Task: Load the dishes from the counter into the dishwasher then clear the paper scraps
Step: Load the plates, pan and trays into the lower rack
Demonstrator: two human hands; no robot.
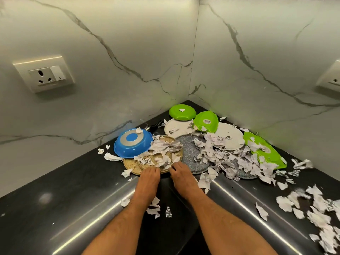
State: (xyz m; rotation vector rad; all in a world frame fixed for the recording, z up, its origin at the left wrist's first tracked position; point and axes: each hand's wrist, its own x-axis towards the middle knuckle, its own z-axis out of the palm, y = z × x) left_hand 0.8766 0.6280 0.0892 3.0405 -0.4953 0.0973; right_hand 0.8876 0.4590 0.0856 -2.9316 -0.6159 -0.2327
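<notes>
Dishes lie face down in the corner of the dark counter (77, 196), and we take the blue pan (132, 144) as our landmark. Just right of the pan lies a woven tan plate (131, 167), partly under the pan's rim and covered with torn paper scraps (230, 162). We reach with both hands to the near edge of this plate: our left hand (149, 176) and our right hand (181, 174) rest there side by side, fingers bent down at the rim. Whether the fingers really grip the plate or only touch it, we cannot tell, because the fingertips are hidden among the scraps. Further right of the pan is a grey speckled plate (191, 155), then two white plates (176, 128) behind it, near the marble wall (110, 61). Beyond the pan, closest to the corner, sits a round green plate (182, 112), with a second green dish (207, 121) beside it. Far right of the pan lies a long green tray (265, 150), half buried in paper. More scraps are spread along the counter to the right and some lie near our forearms. Left of the pan, on the wall, we see a socket (45, 74).
</notes>
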